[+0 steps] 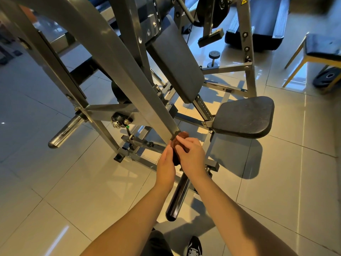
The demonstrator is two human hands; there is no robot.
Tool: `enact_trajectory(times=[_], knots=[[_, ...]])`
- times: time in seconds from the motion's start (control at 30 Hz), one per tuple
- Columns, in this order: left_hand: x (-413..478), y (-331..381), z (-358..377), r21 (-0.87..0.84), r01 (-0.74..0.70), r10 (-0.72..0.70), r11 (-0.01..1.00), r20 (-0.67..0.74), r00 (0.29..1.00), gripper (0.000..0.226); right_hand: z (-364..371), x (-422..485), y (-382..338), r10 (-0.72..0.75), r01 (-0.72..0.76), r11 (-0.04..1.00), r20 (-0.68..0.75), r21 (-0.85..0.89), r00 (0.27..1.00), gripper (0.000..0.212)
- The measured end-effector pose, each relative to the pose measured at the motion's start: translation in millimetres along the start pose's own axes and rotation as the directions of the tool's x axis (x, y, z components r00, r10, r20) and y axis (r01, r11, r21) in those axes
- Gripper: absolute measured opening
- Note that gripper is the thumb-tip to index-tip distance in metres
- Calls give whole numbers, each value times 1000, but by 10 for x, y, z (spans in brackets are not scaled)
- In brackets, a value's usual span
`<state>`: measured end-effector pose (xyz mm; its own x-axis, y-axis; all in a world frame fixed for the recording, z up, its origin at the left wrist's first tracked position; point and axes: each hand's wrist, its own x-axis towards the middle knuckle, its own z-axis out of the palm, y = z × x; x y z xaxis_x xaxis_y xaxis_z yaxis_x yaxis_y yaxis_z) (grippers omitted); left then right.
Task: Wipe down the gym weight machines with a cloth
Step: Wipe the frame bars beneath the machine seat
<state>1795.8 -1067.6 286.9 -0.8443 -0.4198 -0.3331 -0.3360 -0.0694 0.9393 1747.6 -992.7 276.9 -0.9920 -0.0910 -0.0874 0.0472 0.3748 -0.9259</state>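
Both hands, left hand [167, 163] and right hand [191, 154], grasp the brown cloth [180, 140] between them, against the machine's grey bar [147, 85].

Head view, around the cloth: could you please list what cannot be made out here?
- cloth: mostly covered by the left hand and right hand; its full extent is hidden.
- lever arm, lower end: hidden behind the cloth and hands.
- left hand's fingers: hidden behind the hand itself.
- warning label: too small, cut by the top edge.
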Motion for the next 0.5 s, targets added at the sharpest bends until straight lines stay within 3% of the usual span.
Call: enact_trajectory(times=[0.1,0.23,0.4,0.5], knots=[[20,-28,-15,-3,2,-2,1000,1,1000,30,62,-39,90,28,-27,998,-35,48,999,34],[66,-60,8,51,30,-31,998,13,999,41,-55,51,233,203,-204,979,-24,-20,979,37],[33,-72,0,65,-17,15,998,42,999,30,26,68,-65,-6,6,1000,-31,4,1000,34],[27,-86,-22,61,-30,27,998,51,998,31,94,42,-36,-38,40,998,-45,55,998,35]])
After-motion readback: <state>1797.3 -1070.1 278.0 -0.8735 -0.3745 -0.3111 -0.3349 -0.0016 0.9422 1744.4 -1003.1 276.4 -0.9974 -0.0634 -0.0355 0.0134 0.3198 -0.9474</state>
